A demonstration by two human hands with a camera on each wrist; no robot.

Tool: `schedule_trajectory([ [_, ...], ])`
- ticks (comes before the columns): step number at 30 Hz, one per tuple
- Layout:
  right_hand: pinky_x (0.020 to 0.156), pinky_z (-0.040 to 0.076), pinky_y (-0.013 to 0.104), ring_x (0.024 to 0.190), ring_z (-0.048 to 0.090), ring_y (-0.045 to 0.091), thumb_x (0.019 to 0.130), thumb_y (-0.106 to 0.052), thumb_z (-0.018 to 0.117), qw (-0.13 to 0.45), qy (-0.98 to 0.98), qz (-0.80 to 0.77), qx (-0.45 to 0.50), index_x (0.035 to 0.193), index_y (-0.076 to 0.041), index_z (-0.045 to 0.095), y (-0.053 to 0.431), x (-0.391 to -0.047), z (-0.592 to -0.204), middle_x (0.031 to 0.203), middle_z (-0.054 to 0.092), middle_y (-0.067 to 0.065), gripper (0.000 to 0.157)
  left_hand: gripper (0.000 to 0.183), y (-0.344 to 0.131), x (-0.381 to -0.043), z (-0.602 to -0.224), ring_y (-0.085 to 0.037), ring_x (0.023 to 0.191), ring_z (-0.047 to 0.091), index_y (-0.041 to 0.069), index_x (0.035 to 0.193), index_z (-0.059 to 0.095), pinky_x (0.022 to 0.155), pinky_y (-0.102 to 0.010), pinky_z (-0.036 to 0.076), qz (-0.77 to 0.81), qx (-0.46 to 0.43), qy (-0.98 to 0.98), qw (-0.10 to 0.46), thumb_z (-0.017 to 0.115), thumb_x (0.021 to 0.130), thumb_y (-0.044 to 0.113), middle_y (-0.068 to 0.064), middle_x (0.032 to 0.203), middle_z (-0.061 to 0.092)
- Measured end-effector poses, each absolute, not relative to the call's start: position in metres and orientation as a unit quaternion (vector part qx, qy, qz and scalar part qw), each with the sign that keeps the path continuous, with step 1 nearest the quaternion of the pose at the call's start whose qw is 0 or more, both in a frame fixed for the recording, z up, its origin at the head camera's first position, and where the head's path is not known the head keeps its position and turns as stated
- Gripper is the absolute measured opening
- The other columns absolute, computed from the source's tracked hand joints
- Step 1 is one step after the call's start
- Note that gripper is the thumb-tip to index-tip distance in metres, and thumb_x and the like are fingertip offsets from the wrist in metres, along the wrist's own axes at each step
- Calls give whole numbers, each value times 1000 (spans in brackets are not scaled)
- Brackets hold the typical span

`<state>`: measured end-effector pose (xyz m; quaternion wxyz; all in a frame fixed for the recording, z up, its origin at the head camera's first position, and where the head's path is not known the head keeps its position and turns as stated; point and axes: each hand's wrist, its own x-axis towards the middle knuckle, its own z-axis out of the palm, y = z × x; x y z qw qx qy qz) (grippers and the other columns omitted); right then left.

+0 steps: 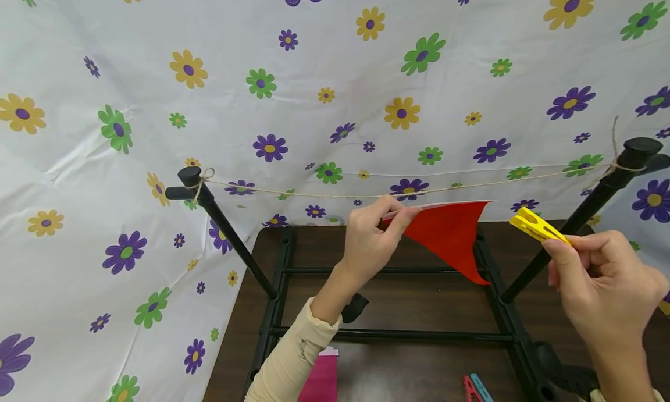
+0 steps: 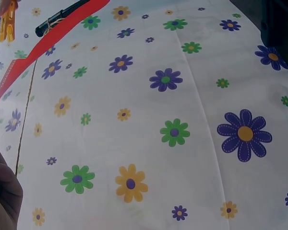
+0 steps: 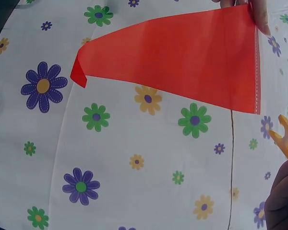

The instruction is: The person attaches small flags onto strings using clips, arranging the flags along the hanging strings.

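My left hand (image 1: 369, 233) pinches the top edge of a red pennant flag (image 1: 450, 230) by its left corner, right at a thin twine (image 1: 314, 196). The flag hangs down to a point, its tip bent over in the right wrist view. To the right, my right hand (image 1: 609, 280) pinches a yellow clothespin (image 1: 536, 224) between thumb and fingers, its free end toward the flag and apart from it. In the right wrist view the flag (image 3: 173, 57) shows a stitched edge, and the clothespin (image 3: 285, 136) sits close by that edge.
The twine is tied between a left black post (image 1: 230, 233) and a right black post (image 1: 570, 221) of a frame on a dark wooden table (image 1: 419, 367). Below lie a pink sheet (image 1: 320, 379), a red clothespin (image 1: 471, 388) and a blue clothespin (image 1: 481, 387). Flowered cloth (image 1: 220, 128) hangs behind.
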<state>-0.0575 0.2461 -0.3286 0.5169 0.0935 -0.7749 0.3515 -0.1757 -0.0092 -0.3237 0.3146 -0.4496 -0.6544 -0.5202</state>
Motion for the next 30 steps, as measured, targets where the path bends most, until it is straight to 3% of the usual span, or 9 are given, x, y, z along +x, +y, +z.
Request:
schedule_trajectory([
  [5,56,33,0,55,43,-16,98,-52,66,518,-775,348,98,83,22,54,245,-60,-323,78,52,-32,77,14,-11,-177,-322,-15,51,49,-1,86,65,50,-15,40,-519,-450,-653,319,77,84,-8,-11,68,65],
  [9,56,34,0,56,43,-17,98,-47,68,520,-776,342,101,84,23,55,247,-60,-320,77,53,-30,73,15,-11,-176,-318,-14,49,47,-1,86,64,49,-15,39,-519,-451,-651,322,77,85,-8,-9,65,61],
  [14,56,34,1,59,44,-18,99,-41,70,517,-777,344,104,86,23,56,248,-60,-318,78,53,-30,67,15,-13,-175,-316,-14,49,50,-1,87,62,50,-15,42,-533,-448,-645,314,73,87,-11,-8,62,58],
  [23,58,33,1,60,41,-20,96,-60,63,516,-791,317,92,87,22,57,244,-59,-307,81,49,-36,83,10,-11,-172,-315,-15,52,54,-2,91,61,54,-17,48,-544,-442,-647,300,69,93,-8,-10,65,61],
  [30,56,32,1,55,39,-16,98,-61,60,507,-800,305,97,87,22,56,246,-57,-300,78,46,-36,83,5,-9,-169,-312,-17,52,57,-4,97,63,56,-17,51,-545,-439,-645,306,67,95,-7,-12,68,63],
])
